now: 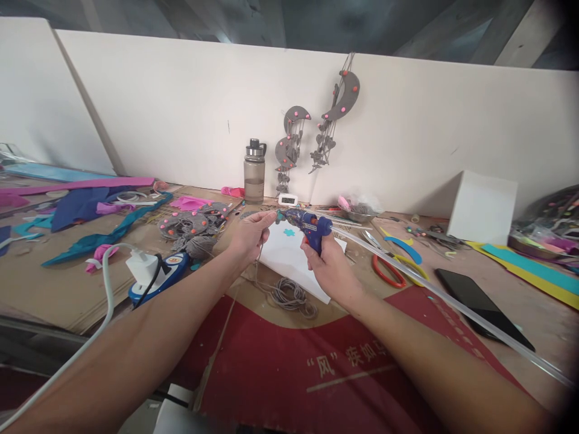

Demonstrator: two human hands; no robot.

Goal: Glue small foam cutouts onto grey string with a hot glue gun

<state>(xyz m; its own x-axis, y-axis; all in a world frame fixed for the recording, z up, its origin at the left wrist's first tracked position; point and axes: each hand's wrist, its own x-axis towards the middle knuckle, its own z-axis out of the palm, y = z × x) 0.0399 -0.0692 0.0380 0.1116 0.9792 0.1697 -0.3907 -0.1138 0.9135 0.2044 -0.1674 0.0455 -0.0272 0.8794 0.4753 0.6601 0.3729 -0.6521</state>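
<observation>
In my right hand (332, 265) is a blue hot glue gun (316, 229), its nozzle pointing left and a long clear glue stick (434, 289) trailing from its back to the lower right. My left hand (253, 235) pinches a small teal piece (279, 216) right at the nozzle tip; its exact shape is partly hidden. Below them a teal flower cutout (289, 232) lies on a white sheet (289, 259). A loose coil of grey cord (292, 296) rests at the sheet's near edge, and a strand runs up toward my left hand.
Red-handled scissors (388, 272) and a black phone (482, 307) lie to the right. Left are a power strip (167, 271), a grey yarn ball (200, 247) and felt strips (113, 232). A water bottle (254, 175) stands at the back, near hanging grey moon ornaments (346, 99).
</observation>
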